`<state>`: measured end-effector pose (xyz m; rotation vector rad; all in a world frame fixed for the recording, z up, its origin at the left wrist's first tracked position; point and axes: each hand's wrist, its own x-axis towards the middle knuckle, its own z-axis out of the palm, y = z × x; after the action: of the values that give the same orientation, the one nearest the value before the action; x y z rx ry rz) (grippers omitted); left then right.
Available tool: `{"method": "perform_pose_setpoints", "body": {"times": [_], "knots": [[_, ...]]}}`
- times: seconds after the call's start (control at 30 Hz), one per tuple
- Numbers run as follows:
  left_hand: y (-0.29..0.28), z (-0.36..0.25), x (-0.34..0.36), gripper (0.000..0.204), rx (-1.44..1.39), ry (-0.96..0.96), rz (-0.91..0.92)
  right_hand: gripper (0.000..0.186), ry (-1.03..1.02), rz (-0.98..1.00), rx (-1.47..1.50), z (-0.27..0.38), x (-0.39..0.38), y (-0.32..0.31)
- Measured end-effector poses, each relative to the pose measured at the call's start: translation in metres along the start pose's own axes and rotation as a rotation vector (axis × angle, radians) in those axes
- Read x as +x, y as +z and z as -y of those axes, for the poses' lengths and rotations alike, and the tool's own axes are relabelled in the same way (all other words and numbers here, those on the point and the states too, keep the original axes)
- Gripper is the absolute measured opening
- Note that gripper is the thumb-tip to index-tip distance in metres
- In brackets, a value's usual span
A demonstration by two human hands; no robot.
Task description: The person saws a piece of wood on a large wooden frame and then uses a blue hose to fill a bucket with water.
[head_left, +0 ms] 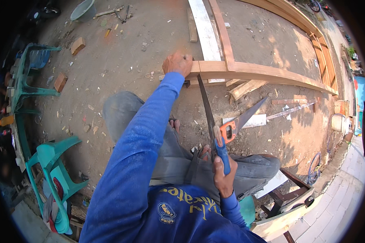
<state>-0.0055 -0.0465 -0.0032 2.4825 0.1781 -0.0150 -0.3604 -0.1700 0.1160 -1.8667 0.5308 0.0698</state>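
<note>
While the right hand (223, 176) is wrapping snugly around the blue handle (222, 154) of a saw (207, 109) near the lap, its fingers are curling right round the grip with no gap showing. The blade is pointing away, its far end meeting the near side of a wooden beam (267, 73). A bit to the right, an orange-handled saw (250, 114) is lying loose, with nobody touching it.

Farther out, the beam is running left to right across a white board (205, 34), and the left hand (177, 64) is clamping down on its left end, mostly closed, knuckles up. Can't tell what the fingertips are doing underneath. A dark line (199, 67) is crossing the beam right where the blade is sitting, so I'm guessing the step in hand is cutting across near that end. No idea how deep the cut is going from this angle. IMO the next move is calling for a smooth, straight stroke along that line, the left hand pinning the wood and keeping clear of the blade.

Way out, a big wooden frame (308, 25) is lying far right and a pale bucket (84, 14) is sitting far left.
</note>
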Motion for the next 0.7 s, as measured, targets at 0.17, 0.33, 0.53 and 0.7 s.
{"method": "perform_pose_setpoints", "body": {"times": [0.17, 0.33, 0.53, 0.7], "knots": [[-0.003, -0.013, -0.007, 0.040, -0.012, -0.018, 0.037, 0.033, -0.042, -0.049, 0.038, -0.021, 0.000, 0.006], [0.007, -0.002, -0.004, 0.041, 0.006, -0.017, 0.049, 0.036, -0.140, -0.045, 0.197, -0.065, 0.143, 0.066], [0.006, -0.012, -0.003, 0.040, -0.005, -0.020, 0.048, 0.029, -0.531, -0.309, 0.040, -0.144, 0.144, 0.117], [0.004, -0.003, 0.004, 0.043, 0.021, -0.025, 0.042, 0.032, -0.116, -0.077, 0.130, -0.046, 0.111, 0.059]]}}
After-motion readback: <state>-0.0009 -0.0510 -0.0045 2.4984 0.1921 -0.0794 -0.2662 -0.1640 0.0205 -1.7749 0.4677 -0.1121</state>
